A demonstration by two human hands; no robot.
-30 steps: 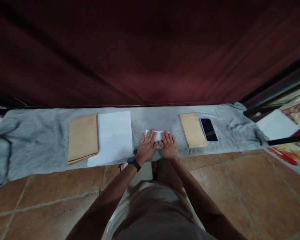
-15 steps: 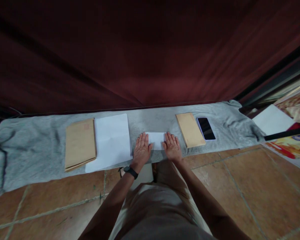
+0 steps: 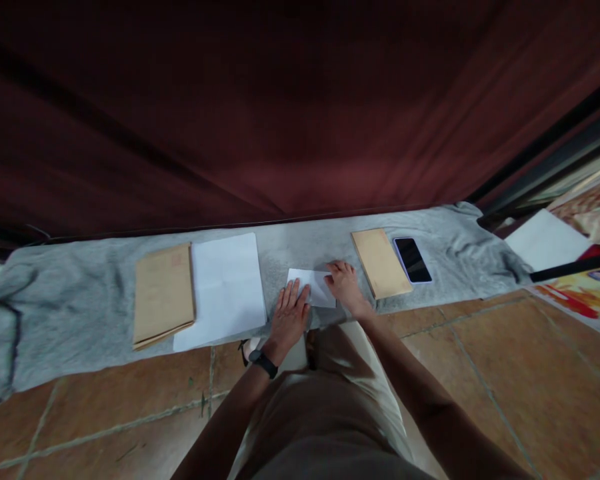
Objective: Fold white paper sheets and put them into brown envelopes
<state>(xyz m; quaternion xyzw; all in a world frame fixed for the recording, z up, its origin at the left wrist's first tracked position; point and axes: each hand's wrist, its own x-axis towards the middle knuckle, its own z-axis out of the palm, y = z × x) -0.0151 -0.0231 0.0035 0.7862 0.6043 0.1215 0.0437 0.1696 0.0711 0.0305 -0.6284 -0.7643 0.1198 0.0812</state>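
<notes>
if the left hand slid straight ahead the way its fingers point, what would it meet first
The left hand lies flat with its fingers pointing away and slightly right; their tips already touch the near-left corner of the folded white paper. Going on, it would ride over that paper, then bare grey cloth up to the dark red curtain.

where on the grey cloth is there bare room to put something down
Bare cloth lies left of the brown envelopes, right of the phone, and behind the folded paper. It is crowded where the left hand and right hand press that paper.

Folded paper's (image 3: 314, 285) near edge under left hand (image 3: 290, 319), right hand (image 3: 347, 287)
</notes>
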